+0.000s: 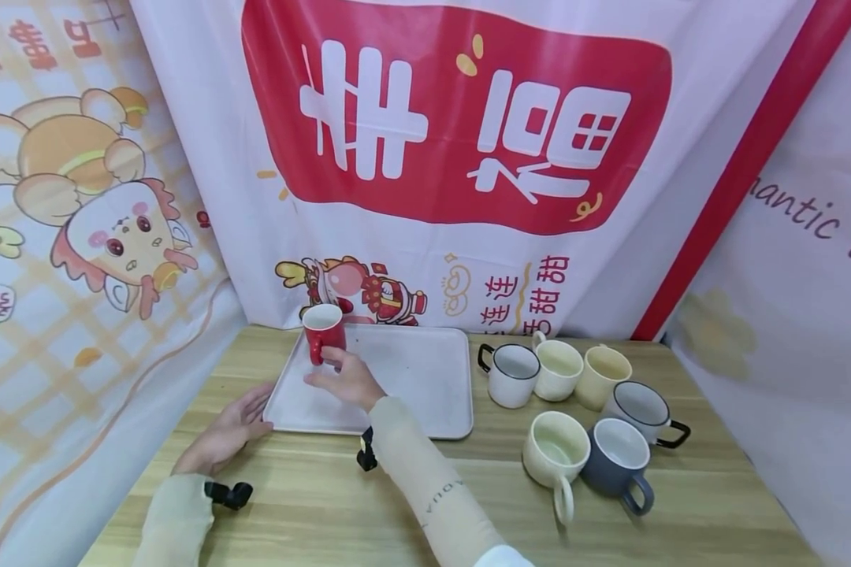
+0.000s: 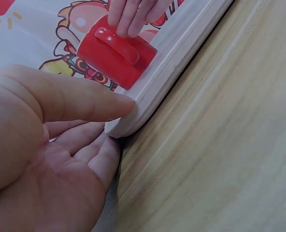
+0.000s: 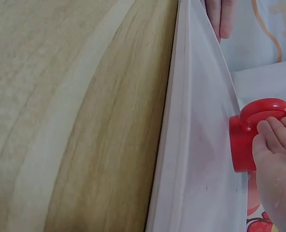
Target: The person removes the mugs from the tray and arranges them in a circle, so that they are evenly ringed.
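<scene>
A red mug [image 1: 332, 337] with a white inside stands upright on the back left corner of a white tray [image 1: 411, 378]. My right hand [image 1: 352, 381] is beside this mug, its fingers fairly straight against or very near the handle [image 3: 264, 107]; exact contact is unclear. My left hand [image 1: 230, 431] lies at the tray's front left corner. In the left wrist view, the thumb [image 2: 92, 99] extends along the tray's rim [image 2: 133, 116], while the other fingers reach beside and partly behind the corner, relaxed rather than curled.
Several mugs stand grouped right of the tray: a white mug with black handle [image 1: 514, 378], cream mugs [image 1: 559, 374], a yellowish mug [image 1: 602, 378], another black-handled mug [image 1: 640, 409], a pale green mug [image 1: 556, 453] and a dark blue-grey mug [image 1: 615, 465]. Printed cloth [image 1: 454, 181] hangs behind.
</scene>
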